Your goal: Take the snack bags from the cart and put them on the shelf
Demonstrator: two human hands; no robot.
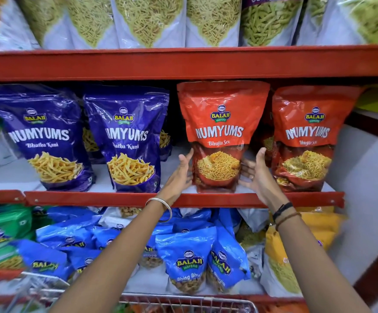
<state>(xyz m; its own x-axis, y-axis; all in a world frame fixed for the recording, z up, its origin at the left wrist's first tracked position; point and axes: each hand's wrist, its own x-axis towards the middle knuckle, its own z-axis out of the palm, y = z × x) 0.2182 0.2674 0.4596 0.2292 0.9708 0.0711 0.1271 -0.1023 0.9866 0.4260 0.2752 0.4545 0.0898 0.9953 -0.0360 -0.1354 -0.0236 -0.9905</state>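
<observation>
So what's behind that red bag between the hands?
Behind the red bag, a sliver of another red pack shows at its right edge. Anything directly behind it is covered.

One head-worn wide-angle view, close to a red shelf [183, 64], facing it squarely and tilting slightly downward; three tiers fill the frame, both forearms reach in from below, and a wire cart [183, 300] rim edges the bottom
</observation>
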